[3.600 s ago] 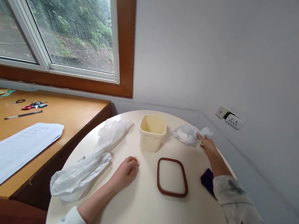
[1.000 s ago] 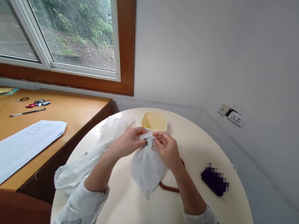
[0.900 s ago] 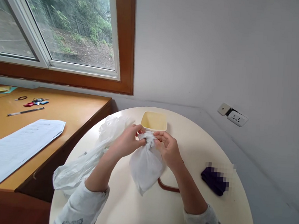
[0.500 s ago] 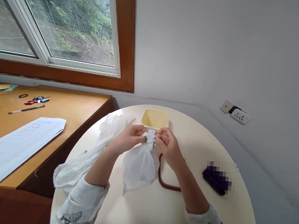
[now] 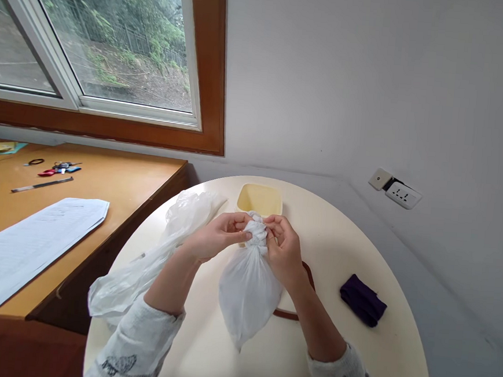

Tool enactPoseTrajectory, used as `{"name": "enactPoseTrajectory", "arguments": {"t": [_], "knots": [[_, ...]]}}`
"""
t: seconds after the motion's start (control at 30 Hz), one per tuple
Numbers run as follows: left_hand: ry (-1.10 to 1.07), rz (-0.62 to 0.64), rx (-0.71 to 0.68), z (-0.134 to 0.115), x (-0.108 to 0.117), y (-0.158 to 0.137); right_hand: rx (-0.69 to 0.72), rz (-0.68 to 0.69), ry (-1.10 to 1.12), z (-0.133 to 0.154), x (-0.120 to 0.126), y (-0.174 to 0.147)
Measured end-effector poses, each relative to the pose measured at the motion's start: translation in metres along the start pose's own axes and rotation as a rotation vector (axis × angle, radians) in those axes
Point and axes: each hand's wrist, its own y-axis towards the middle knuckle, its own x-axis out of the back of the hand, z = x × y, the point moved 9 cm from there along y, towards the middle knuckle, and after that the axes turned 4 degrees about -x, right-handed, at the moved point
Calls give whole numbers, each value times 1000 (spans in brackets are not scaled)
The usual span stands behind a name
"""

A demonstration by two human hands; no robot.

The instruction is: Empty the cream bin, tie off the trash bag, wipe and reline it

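A white plastic bag (image 5: 249,296) hangs below its twisted, knotted neck, over the round table. My left hand (image 5: 219,232) pinches the knot from the left, thumb and fingers closed on it. From the right, my right hand (image 5: 284,246) grips the same knot, its fingertips partly hidden behind the plastic. Just beyond the knot stands a pale yellow tub (image 5: 260,198), its near side covered by my hands. Partly behind the bag and my right forearm lies a brown strap-like loop (image 5: 287,314).
On the round table (image 5: 340,219), a crumpled clear plastic bag (image 5: 164,245) lies at left and a folded dark purple cloth (image 5: 362,300) at right. The wooden desk (image 5: 117,172) holds papers (image 5: 33,247), a pen (image 5: 43,184) and keys (image 5: 64,166). A wall carries a socket (image 5: 403,194).
The bag has swung right and turned, its body now fuller and hanging to a point. It covers more of the brown loop. Both hands keep their grip at the knot.
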Motion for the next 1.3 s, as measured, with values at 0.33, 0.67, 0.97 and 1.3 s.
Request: {"name": "enactPoseTrajectory", "arguments": {"t": [0.33, 0.67, 0.97, 1.3], "knots": [[317, -293, -77, 2, 25, 2, -156, 244, 437, -10, -19, -1], [-215, -102, 9, 13, 8, 3, -13, 9, 149, -7, 1, 3], [-96, -68, -45, 3, 5, 2, 15, -44, 149, -2, 3, 0], [161, -286, -50, 6, 24, 1, -209, 190, 499, -13, -17, -2]]}}
